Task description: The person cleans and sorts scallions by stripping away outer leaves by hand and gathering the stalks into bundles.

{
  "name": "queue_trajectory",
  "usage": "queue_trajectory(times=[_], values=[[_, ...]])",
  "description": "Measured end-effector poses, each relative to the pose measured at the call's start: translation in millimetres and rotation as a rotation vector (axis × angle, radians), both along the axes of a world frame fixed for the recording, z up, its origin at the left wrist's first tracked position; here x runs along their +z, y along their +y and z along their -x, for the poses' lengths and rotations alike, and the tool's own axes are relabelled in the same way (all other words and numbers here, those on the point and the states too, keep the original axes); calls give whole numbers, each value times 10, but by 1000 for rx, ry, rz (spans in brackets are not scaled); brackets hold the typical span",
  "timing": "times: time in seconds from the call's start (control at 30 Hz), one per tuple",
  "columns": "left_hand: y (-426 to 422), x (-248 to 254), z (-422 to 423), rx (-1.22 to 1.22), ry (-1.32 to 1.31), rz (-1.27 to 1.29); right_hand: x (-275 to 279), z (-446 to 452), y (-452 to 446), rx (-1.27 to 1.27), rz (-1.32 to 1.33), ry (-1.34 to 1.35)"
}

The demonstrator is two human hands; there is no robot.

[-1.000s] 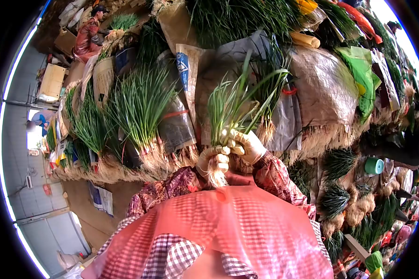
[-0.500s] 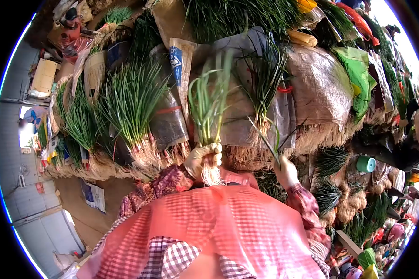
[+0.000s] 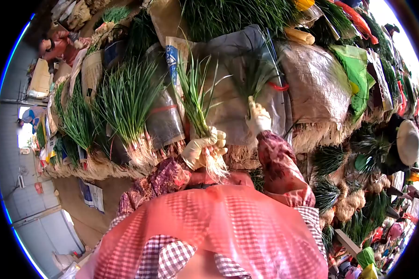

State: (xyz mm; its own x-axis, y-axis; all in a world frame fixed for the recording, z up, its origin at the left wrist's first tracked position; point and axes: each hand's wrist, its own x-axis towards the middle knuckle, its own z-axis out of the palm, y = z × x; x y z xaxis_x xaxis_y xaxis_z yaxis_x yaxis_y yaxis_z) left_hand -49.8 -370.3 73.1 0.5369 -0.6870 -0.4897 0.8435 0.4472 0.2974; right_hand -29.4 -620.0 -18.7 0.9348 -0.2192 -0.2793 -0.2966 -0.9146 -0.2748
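Observation:
My left hand (image 3: 208, 148), in a pale glove, is closed around the lower stems of a bunch of green onions (image 3: 196, 97). Its leaves point up and away, and pale roots hang below the fist. Further right, my gloved right hand (image 3: 259, 119) is at the base of a second, darker bunch of green onions (image 3: 255, 76) over the grey plastic sheet (image 3: 228, 111). The fingers appear closed around its stems, with one finger lying along them. The leaves of this bunch are blurred, and the hand hides its roots.
Green onion bunches (image 3: 128, 100) lean in a row on the left, roots toward me. A wrapped brown bundle (image 3: 314, 86) with a red tie (image 3: 278, 86) beside it lies right. More bunches (image 3: 328, 193) lie lower right. Another person (image 3: 65, 46) is at far upper left.
My right hand has let go of a few loose leaves and moved up and left onto the darker bunch. My left hand's bunch has tilted left, and its leaves are less blurred.

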Motion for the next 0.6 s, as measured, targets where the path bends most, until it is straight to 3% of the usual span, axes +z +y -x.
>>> queue_trajectory(times=[0.03, 0.07, 0.1, 0.17, 0.2, 0.23, 0.3, 0.33, 0.37, 0.43, 0.5, 0.6], values=[[15, 29, 2, -3, -6, 56, -6, 86, -10, 119, -9, 34], [82, -32, 5, -21, -51, -1, -24, 208, -118, 165, -95, -99], [121, -34, 24, -18, -70, -57, 138, 339, -204, 63, -249, -167], [168, -104, 72, -14, 29, -138, 234, 449, -459, -408, -792, -181], [140, -116, 100, 3, 53, -143, 109, 469, -549, -606, -1321, -343], [97, -165, 94, -16, 67, -89, 41, 520, -714, -638, -1386, -219], [17, -236, 103, -48, 97, 4, 202, 561, -618, -615, -1323, -292], [-69, -247, 109, -22, 135, -92, 326, 601, -579, -668, -1457, -288], [-143, -292, 94, -65, 19, -69, 394, 625, -523, -666, -1482, -302], [-418, -250, 104, -66, -148, -255, 497, 637, -336, -652, -1548, -331], [-642, -191, 106, -91, -148, -406, 670, 648, -19, -662, -1555, -311], [-769, -411, 126, -117, -309, -491, 543, 686, 298, -658, -1579, -377]])
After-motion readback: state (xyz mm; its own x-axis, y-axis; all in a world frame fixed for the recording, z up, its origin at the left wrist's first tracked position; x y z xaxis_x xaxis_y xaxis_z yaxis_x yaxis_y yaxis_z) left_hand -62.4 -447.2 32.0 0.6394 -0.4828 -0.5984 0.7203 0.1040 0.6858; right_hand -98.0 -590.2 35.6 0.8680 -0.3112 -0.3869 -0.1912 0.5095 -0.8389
